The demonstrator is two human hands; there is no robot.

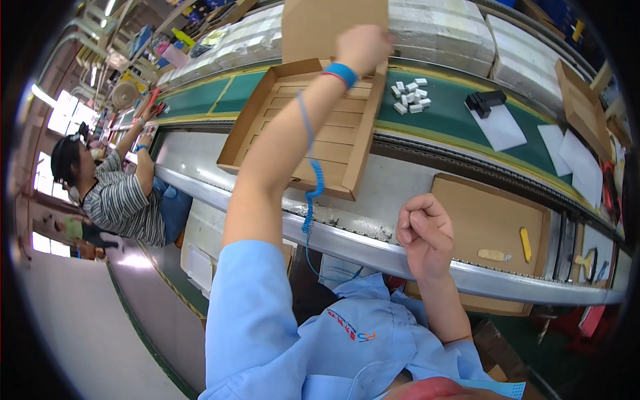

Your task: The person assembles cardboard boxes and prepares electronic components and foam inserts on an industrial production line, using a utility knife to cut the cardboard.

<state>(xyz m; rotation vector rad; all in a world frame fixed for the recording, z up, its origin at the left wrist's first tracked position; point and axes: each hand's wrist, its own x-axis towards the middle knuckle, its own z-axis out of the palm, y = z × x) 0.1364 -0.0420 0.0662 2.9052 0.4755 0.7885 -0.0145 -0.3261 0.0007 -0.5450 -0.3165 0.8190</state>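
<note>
My left hand is closed above the far right corner of an open cardboard box, in front of its upright brown flap. Whether anything is between those fingers is hidden. A blue strap circles that wrist, and its coiled blue cord hangs down across the box. Flat cardboard strips lie side by side in the box. My right hand, raised over the metal rail, has its fingers curled with the thumb pressed against them. Anything it pinches is too small or covered to make out.
Several small white blocks lie on the green belt, near black parts on white paper. A cardboard tray holds a yellow utility knife. White foam blocks line the back. Another person works at left.
</note>
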